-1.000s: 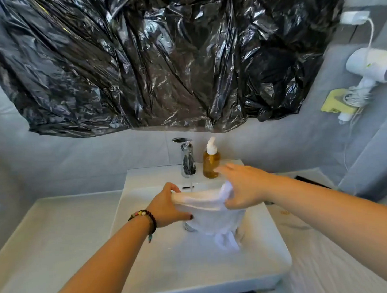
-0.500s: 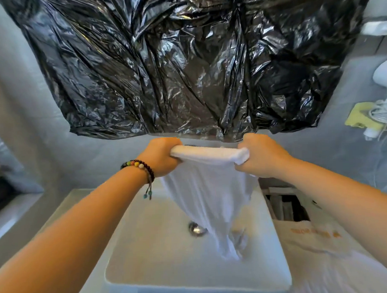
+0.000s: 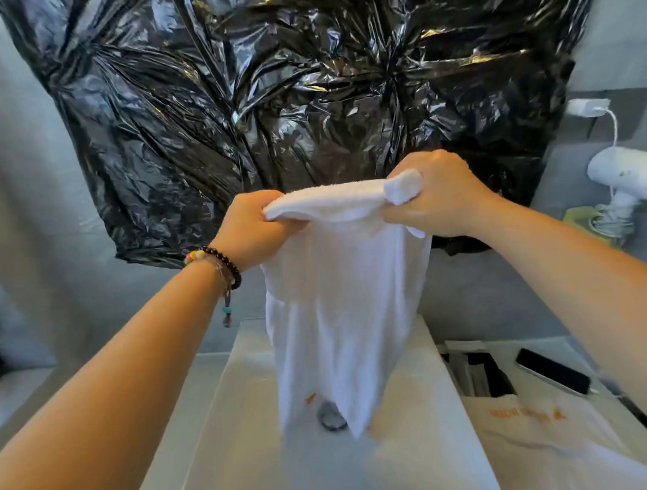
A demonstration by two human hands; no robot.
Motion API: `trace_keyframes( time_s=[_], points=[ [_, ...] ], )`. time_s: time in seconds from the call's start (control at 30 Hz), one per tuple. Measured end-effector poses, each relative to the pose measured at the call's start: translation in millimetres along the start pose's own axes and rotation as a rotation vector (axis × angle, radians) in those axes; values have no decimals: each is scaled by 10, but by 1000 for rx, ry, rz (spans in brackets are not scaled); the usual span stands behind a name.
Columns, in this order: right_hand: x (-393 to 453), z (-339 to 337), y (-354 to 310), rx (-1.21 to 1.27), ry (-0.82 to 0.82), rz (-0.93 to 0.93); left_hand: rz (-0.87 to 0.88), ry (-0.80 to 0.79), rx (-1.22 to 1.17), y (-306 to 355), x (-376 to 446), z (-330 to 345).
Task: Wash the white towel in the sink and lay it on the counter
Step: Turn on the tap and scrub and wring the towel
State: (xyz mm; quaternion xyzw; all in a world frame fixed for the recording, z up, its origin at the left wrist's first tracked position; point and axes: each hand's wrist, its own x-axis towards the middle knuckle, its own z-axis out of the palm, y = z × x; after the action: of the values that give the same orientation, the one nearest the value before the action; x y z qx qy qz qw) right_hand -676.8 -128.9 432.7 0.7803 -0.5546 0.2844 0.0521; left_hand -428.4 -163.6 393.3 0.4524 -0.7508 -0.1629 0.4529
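The white towel (image 3: 339,317) hangs straight down over the white sink (image 3: 445,416), its lower tip just above the round metal drain (image 3: 332,420). My left hand (image 3: 248,229) grips the towel's upper left edge, and my right hand (image 3: 437,197) grips the upper right corner. The top edge is stretched between the two fists, held high in front of the black plastic sheet. The towel hides the tap and the soap bottle.
A crumpled black plastic sheet (image 3: 291,99) covers the wall ahead. On the counter to the right lie a white bag with orange print (image 3: 534,431), a black phone (image 3: 554,372) and a dark tray (image 3: 480,375). A white hair dryer (image 3: 624,175) hangs at the right wall. White counter (image 3: 23,394) extends left.
Both hands have lifted the towel out of the basin, from low by the tap to chest height. The towel now hangs unfolded, with its top edge pulled wider.
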Motion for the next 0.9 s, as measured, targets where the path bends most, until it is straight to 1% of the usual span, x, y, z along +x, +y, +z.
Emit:
trace_keyframes(
  time_s=[0.1,0.17,0.27,0.37,0.43,0.53,0.6,0.63,0.7,0.8,0.87,0.9],
  points=[
    [-259,376,76,144,-228,113,-273,-393,-86,-373,-294,188],
    [-501,797,155,226,-392,202,-388,-583,-85,-752,-558,400],
    [-854,1556,325,286,-596,324,-479,-755,-79,-1307,-1037,817],
    [-1157,2280,492,212,-769,318,-536,-881,28,-1747,-1448,1274],
    [-1335,2682,555,181,-842,328,-572,-966,140,-1922,-1641,1549],
    [-1553,3165,603,205,-948,306,-528,-1047,251,-2133,-1798,1855],
    [-1583,3374,606,261,-981,300,-427,-1043,333,-2282,-1828,1985],
    [-1563,3448,608,274,-991,304,-347,-1053,379,-2332,-1824,2021],
    [-1499,3563,615,235,-1031,254,-201,-1090,468,-2439,-1814,2057],
    [-1464,3701,653,212,-1088,193,-160,-1125,504,-2600,-1824,2143],
    [-1445,3779,679,185,-1136,132,-68,-1169,574,-2657,-1844,2225],
    [-1431,3813,683,145,-1171,98,22,-1198,660,-2673,-1849,2273]
  ],
)
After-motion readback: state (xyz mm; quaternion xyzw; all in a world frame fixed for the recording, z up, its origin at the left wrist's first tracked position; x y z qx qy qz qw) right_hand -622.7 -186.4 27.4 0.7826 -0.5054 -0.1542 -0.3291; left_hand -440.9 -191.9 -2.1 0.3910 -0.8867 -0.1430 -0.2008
